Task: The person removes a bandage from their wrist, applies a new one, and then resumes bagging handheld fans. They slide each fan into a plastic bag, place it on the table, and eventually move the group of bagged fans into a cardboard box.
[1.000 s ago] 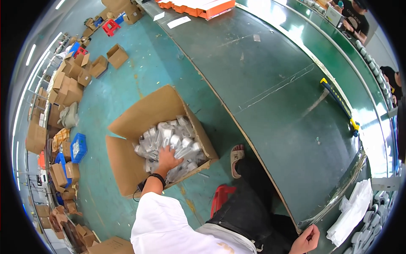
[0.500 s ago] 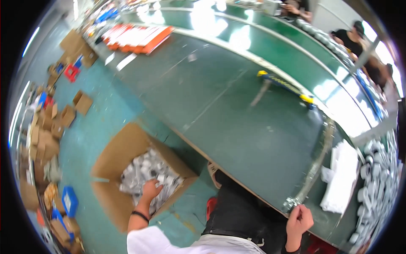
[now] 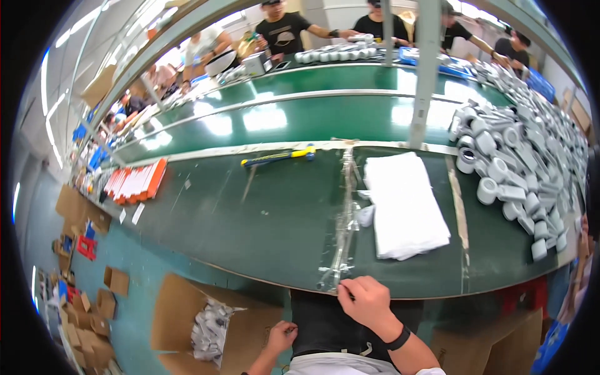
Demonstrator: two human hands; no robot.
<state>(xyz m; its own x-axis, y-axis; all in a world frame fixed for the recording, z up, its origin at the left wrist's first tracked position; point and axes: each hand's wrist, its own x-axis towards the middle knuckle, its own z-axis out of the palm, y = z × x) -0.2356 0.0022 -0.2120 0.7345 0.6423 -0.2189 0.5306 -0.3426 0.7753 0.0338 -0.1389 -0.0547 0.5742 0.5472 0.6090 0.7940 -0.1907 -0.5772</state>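
Observation:
My left hand (image 3: 281, 337) is low beside the right wall of an open cardboard box (image 3: 250, 322); its fingers are curled in and nothing shows in them. Inside the box lie many grey-white pieces (image 3: 210, 331), some apparently in clear wrapping. My right hand (image 3: 367, 303), with a dark band at the wrist, is at the front table edge. Its fingers are bent together, and whatever they hold, if anything, is hidden. Just beyond its fingertips, a strip of clear tape or film (image 3: 342, 231) runs across the table. To its right lies a stack of white sheets or bags (image 3: 406, 209).
A large heap of grey plastic parts (image 3: 515, 162) covers the right of the table (image 3: 275, 225). A blue-and-yellow tool (image 3: 278, 156) and orange-and-white packs (image 3: 136, 181) lie farther back. Beyond a metal post (image 3: 425, 81) runs a green conveyor (image 3: 325, 112), with people working behind.
The view has swung to the right and up. My left hand has come out of the box, away from the grey-white pieces. My right hand remains by the table edge near the clear strip.

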